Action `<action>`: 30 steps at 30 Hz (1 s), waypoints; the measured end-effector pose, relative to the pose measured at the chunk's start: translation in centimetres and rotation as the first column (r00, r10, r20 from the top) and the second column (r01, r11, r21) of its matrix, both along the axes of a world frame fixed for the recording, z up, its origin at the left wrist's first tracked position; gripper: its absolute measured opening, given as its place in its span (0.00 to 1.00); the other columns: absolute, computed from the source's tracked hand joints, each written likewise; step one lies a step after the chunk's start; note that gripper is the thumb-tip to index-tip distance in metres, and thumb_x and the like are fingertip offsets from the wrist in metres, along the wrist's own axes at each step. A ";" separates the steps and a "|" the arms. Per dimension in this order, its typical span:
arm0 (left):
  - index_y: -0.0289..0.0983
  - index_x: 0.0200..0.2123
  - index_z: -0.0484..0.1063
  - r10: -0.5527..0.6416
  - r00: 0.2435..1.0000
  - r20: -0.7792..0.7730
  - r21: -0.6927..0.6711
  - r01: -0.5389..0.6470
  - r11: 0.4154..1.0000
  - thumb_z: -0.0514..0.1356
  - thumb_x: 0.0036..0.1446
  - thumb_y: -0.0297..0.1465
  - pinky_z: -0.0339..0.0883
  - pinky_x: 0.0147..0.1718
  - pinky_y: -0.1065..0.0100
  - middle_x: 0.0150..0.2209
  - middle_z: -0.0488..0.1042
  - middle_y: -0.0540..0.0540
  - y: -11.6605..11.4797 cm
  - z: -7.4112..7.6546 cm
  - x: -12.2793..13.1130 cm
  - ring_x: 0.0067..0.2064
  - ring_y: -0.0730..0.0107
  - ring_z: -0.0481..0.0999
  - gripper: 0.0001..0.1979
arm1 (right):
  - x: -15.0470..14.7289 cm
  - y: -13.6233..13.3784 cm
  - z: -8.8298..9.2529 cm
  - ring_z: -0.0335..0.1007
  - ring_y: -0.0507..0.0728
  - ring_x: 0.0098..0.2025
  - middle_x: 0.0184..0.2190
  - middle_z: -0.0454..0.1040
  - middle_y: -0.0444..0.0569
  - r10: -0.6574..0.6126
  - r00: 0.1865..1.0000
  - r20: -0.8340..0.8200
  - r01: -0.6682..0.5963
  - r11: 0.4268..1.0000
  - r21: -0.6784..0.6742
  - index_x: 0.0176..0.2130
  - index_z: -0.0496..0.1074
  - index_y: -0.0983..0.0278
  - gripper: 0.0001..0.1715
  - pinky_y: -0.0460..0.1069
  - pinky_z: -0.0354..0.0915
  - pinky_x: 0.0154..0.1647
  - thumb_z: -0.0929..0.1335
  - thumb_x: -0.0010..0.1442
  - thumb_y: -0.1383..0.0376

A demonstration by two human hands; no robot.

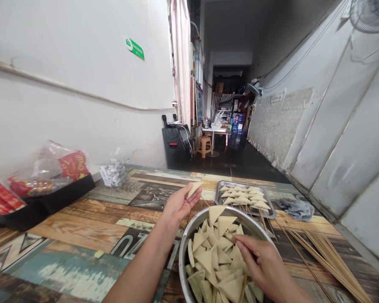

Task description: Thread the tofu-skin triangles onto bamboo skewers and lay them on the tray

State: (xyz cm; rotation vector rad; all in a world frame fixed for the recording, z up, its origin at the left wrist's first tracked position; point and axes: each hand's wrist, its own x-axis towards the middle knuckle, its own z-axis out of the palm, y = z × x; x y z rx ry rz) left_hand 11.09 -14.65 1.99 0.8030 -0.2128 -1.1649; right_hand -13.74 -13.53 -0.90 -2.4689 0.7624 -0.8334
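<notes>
My left hand (pixel 180 203) pinches a pale, triangular tofu piece (pixel 194 189) above the table, left of the tray. From beside its fingers a thin bamboo skewer (pixel 205 201) slants down toward my right hand (pixel 259 257). The right thumb and fingers are closed in a pinch over the bowl, in line with that skewer; its middle is hidden behind the pile. Below, a round metal bowl (pixel 182 269) is heaped with triangular tofu pieces (pixel 215 259). Behind it, a metal tray (pixel 217 193) holds skewered triangles (pixel 244 195) in rows, their sticks pointing toward me.
Loose bamboo skewers (pixel 331 256) lie right of the bowl, near a grey cloth (pixel 296 209). On the left stand a black holder (pixel 60 191) with red packets and a silvery plastic pack (pixel 113 173). A small pale scrap (pixel 99 253) lies on the wood-patterned table (pixel 78 229).
</notes>
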 end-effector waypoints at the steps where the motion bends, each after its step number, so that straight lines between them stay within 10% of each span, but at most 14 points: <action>1: 0.28 0.34 0.70 -0.001 1.000 0.016 0.003 0.001 1.000 0.58 0.51 0.23 0.73 0.31 0.67 0.31 0.76 0.38 0.0 0.0 -0.1 0.32 0.66 0.77 0.06 | 0.0 0.0 0.1 0.73 0.55 0.35 0.29 0.75 0.48 -0.001 1.000 -0.001 0.001 1.000 0.004 0.40 0.71 0.64 0.15 0.46 0.66 0.37 0.58 0.61 0.65; 30: 0.30 0.31 0.66 -0.077 0.997 -0.016 0.012 0.078 0.997 0.59 0.50 0.22 0.73 0.34 0.64 0.29 0.74 0.38 0.3 0.1 -2.3 0.35 0.62 0.77 0.03 | 0.1 0.2 0.0 0.73 0.56 0.36 0.33 0.76 0.52 -0.022 1.000 -0.007 0.022 0.999 0.033 0.42 0.70 0.65 0.16 0.48 0.66 0.37 0.57 0.62 0.64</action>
